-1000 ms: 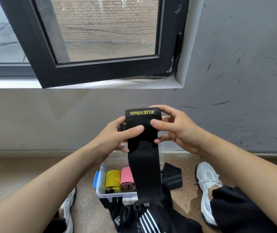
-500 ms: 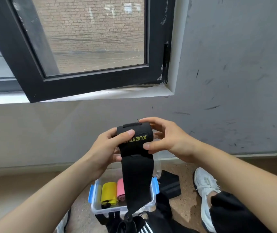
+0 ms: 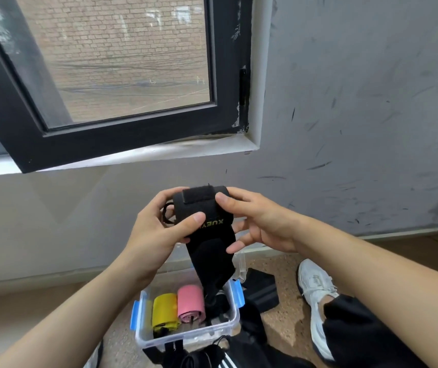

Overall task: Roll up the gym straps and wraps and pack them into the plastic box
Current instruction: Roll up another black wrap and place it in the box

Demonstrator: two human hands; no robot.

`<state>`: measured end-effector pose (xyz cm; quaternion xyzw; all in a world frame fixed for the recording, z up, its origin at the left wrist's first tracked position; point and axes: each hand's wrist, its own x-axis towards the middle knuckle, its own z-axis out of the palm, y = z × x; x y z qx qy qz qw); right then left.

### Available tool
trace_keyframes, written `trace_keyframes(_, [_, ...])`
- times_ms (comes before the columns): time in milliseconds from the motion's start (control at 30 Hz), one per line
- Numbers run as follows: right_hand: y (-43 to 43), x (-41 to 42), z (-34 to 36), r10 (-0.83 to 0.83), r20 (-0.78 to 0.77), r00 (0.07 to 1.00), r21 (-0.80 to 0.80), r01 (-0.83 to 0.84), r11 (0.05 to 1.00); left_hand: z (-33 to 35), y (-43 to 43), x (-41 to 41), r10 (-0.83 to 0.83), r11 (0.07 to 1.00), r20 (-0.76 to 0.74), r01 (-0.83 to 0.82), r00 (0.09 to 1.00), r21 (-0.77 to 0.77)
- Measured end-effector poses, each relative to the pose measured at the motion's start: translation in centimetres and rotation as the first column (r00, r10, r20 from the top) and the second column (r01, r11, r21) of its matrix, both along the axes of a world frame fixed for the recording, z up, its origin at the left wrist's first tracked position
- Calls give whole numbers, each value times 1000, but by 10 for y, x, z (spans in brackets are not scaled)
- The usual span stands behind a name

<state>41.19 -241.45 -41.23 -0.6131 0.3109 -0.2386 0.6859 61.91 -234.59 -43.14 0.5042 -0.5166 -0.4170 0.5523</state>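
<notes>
I hold a black wrist wrap [image 3: 207, 216] with yellow lettering in the air in front of me, its upper end partly rolled. My left hand [image 3: 156, 229] grips the roll from the left, thumb pressed on the lettering. My right hand [image 3: 255, 224] holds the roll's right side, thumb on top. The loose tail hangs down into the clear plastic box [image 3: 186, 338] with blue clips on the floor. Inside the box lie a yellow roll [image 3: 163, 312] and a pink roll [image 3: 190, 304], side by side.
More black straps [image 3: 261, 288] lie on the floor right of the box, and another black heap [image 3: 212, 354] lies in front of it. A white shoe [image 3: 317, 296] stands at the right. A grey wall and an open black window frame [image 3: 122, 136] are ahead.
The wrap's end has been rolled further: the lettering has turned from the top toward the roll's lower front and the hanging tail is shorter. Both hands sit lower in view.
</notes>
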Motion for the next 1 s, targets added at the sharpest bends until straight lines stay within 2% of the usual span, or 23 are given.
trace_keyframes(167, [0, 1, -2, -55, 0, 998, 2, 55, 998, 0, 0, 3, -19, 999, 27, 18, 999, 34])
trace_keyframes(433, [-4, -1, -3, -96, 28, 995, -29, 97, 995, 5, 3, -1, -86, 966, -57, 97, 995, 240])
trace_keyframes(533, [-6, 0, -6, -86, 64, 994, -39, 88, 995, 7, 3, 0, -102, 951, -41, 109, 994, 289])
trace_keyframes(833, [-9, -3, -6, -23, 32, 999, -91, 26, 996, 4, 0, 2, -77, 972, -101, 98, 992, 214])
trace_keyframes(1000, [-7, -4, -2, -9, -12, 1000, -8, 9, 1000, 1, -2, 2, -64, 988, -103, 78, 993, 133])
